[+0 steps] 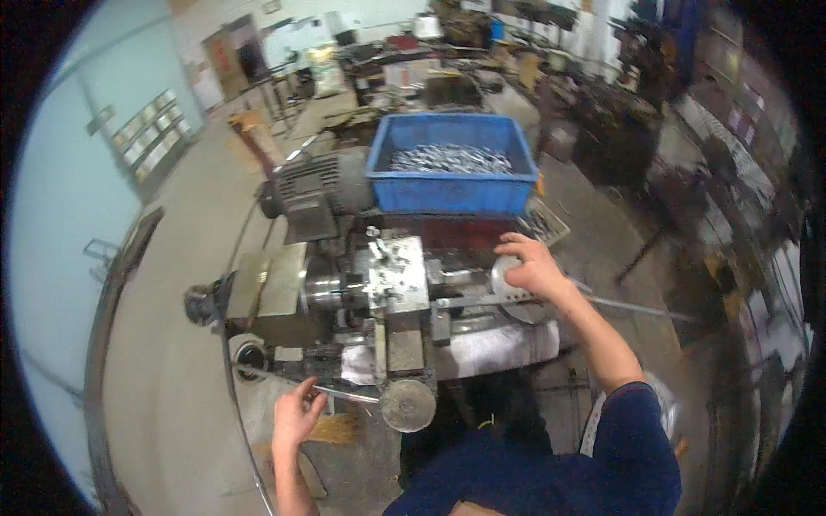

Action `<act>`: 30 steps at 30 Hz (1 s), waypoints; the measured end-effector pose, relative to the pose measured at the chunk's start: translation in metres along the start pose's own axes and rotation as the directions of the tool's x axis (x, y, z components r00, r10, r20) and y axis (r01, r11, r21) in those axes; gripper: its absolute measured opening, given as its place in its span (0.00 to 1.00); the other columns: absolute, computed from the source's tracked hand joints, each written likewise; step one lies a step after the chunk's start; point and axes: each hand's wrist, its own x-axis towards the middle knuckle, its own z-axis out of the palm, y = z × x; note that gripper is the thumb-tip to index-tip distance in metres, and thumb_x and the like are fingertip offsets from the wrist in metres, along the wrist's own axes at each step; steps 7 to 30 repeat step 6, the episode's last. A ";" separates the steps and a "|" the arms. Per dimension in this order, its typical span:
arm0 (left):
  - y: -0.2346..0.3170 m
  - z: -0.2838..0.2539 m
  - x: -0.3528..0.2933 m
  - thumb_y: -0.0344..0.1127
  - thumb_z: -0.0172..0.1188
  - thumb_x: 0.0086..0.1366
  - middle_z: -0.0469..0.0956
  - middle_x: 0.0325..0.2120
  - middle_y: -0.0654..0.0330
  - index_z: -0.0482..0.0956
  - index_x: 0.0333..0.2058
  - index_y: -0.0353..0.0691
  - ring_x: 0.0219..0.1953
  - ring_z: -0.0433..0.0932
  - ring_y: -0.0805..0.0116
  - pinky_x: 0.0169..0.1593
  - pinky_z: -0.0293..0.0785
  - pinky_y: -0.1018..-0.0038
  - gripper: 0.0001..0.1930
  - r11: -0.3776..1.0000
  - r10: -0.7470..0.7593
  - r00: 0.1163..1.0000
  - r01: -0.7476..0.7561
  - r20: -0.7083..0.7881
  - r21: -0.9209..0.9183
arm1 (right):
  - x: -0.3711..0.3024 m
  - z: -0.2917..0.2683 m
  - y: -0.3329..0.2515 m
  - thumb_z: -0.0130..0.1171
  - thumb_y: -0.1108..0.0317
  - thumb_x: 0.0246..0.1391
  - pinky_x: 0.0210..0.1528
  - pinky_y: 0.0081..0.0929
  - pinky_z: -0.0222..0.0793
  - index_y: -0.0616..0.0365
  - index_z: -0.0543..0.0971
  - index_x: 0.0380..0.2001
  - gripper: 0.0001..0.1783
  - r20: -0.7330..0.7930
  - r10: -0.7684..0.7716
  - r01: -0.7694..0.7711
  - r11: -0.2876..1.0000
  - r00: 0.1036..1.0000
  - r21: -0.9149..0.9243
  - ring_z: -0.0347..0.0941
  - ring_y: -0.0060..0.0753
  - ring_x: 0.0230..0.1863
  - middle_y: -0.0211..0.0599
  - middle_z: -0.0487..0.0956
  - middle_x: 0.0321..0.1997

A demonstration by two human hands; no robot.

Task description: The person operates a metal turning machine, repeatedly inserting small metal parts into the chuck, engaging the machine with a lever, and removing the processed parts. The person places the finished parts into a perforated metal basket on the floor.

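A small lathe (397,275) stands before me, its chuck (325,292) on the left and a metal block assembly in the middle. My left hand (298,414) is at the front, thumb and fingers closed on a thin metal lever (351,396) that runs to a round knurled handwheel (409,405). At the lathe's right end, my right hand (535,270) is over a round metal disc (500,273), thumb and fingers apart. It seems to touch the disc's edge, though blur hides the exact contact. A long flat bar (482,301) passes just below it.
Behind the lathe sits a blue bin (452,191) with many small shiny metal parts. An electric motor (320,185) is to its left. White cloth or paper (499,351) lies along the front. A thin rod (641,308) sticks out right. A straw broom head (334,429) is below my left hand.
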 end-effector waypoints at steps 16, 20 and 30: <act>-0.045 0.112 0.072 0.46 0.62 0.50 0.77 0.35 0.46 0.74 0.46 0.43 0.40 0.78 0.62 0.43 0.71 0.67 0.25 0.998 -0.045 0.992 0.039 0.118 0.057 | -0.184 -0.093 0.077 0.55 0.68 0.26 0.40 0.31 0.70 0.60 0.78 0.38 0.26 -0.076 0.658 -0.660 0.732 0.749 -0.169 0.75 0.41 0.36 0.44 0.76 0.40; -0.045 0.112 0.072 0.46 0.62 0.50 0.77 0.35 0.46 0.74 0.46 0.43 0.40 0.78 0.62 0.43 0.71 0.67 0.25 0.998 -0.045 0.992 0.039 0.118 0.057 | -0.184 -0.093 0.077 0.55 0.68 0.26 0.40 0.31 0.70 0.60 0.78 0.38 0.26 -0.076 0.658 -0.660 0.732 0.749 -0.169 0.75 0.41 0.36 0.44 0.76 0.40; -0.045 0.112 0.072 0.46 0.62 0.50 0.77 0.35 0.46 0.74 0.46 0.43 0.40 0.78 0.62 0.43 0.71 0.67 0.25 0.998 -0.045 0.992 0.039 0.118 0.057 | -0.184 -0.093 0.077 0.55 0.68 0.26 0.40 0.31 0.70 0.60 0.78 0.38 0.26 -0.076 0.658 -0.660 0.732 0.749 -0.169 0.75 0.41 0.36 0.44 0.76 0.40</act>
